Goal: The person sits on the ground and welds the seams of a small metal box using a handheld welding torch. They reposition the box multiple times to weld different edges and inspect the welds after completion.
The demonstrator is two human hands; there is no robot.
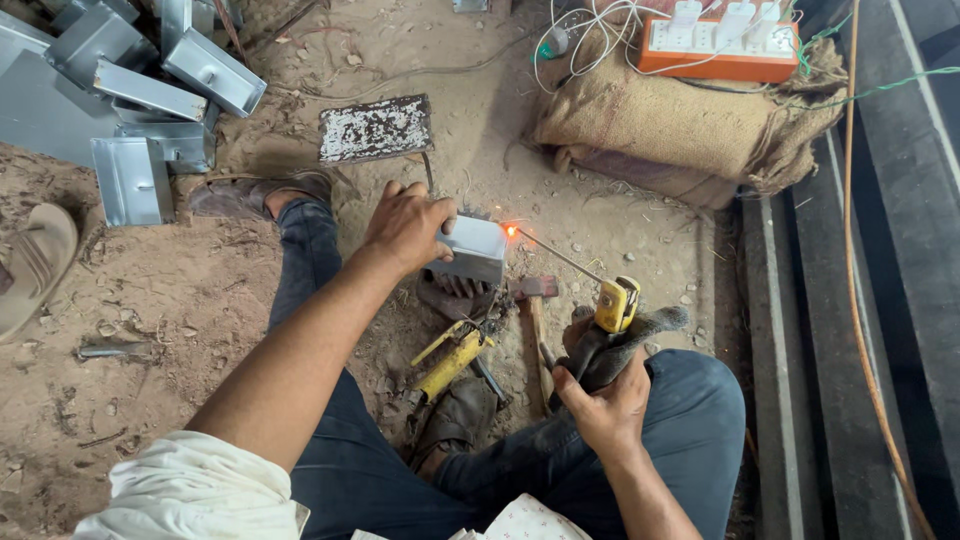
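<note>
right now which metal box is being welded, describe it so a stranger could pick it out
Start at the burlap sack at top right and drop down-left to the glowing orange spark. The box touches that spark, gripped by the left hand, while the right hand holds the electrode holder. Unlike the grey boxes in the pile at top left, it lies alone between the knees.

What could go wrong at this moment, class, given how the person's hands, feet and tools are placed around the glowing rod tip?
1. The bare left hand grips the small grey metal box right beside the glowing rod tip: burns seem likely.
2. The right hand holds the yellow electrode holder through only a cloth, so heat or current might get through.
3. A sandalled foot sits under the box, where sparks could fall.
</note>
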